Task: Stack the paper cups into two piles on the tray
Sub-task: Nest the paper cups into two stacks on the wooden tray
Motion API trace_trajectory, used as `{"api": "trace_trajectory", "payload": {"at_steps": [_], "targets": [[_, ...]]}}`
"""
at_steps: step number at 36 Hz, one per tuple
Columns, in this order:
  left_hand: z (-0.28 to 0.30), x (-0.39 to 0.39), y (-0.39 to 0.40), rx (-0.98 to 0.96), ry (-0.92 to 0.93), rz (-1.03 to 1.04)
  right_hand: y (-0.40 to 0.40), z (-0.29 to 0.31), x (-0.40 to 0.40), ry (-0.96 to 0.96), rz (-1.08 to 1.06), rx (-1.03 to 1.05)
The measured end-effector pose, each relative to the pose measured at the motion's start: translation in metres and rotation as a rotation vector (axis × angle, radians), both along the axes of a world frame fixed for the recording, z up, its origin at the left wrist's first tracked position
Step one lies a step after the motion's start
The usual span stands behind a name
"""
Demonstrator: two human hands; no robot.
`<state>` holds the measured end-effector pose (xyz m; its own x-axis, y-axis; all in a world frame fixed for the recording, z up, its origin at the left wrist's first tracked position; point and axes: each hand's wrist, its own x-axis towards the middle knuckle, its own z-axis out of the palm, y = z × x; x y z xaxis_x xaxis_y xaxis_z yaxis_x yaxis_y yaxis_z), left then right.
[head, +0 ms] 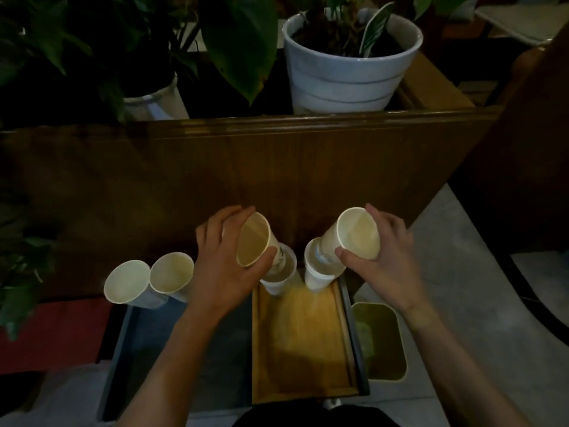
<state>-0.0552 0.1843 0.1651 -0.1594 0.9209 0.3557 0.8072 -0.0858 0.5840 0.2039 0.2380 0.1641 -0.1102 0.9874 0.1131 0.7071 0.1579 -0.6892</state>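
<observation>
A wooden tray [303, 343] lies on a dark table. Two piles of white paper cups stand at its far end: a left pile [278, 277] and a right pile [317, 272]. My left hand [224, 272] grips a tilted paper cup [253, 240] whose base reaches into the left pile. My right hand [388, 260] grips another tilted cup [357, 234] whose base sits in the right pile. Two loose cups [127, 282] [171, 272] stand upright on the table left of my left hand.
A dark wooden panel [246, 167] rises right behind the cups. Behind it stand a white plant pot [348, 75] and leafy plants [92, 50]. A small greenish bin [380, 343] sits on the floor right of the tray.
</observation>
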Motion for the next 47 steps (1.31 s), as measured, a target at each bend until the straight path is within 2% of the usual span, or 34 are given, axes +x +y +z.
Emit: {"api": "trace_trajectory", "payload": {"at_steps": [6,21,47], "targets": [[-0.017,0.005,0.007,-0.070,0.024,-0.015,0.009,-0.013,-0.008,-0.096,0.075,-0.034],[-0.055,0.012,0.018,-0.240,0.070,-0.099,0.018,-0.066,-0.024,-0.158,0.155,-0.099],[-0.101,0.013,0.034,-0.348,0.021,-0.185,0.020,-0.097,-0.026,-0.127,0.187,-0.163]]}}
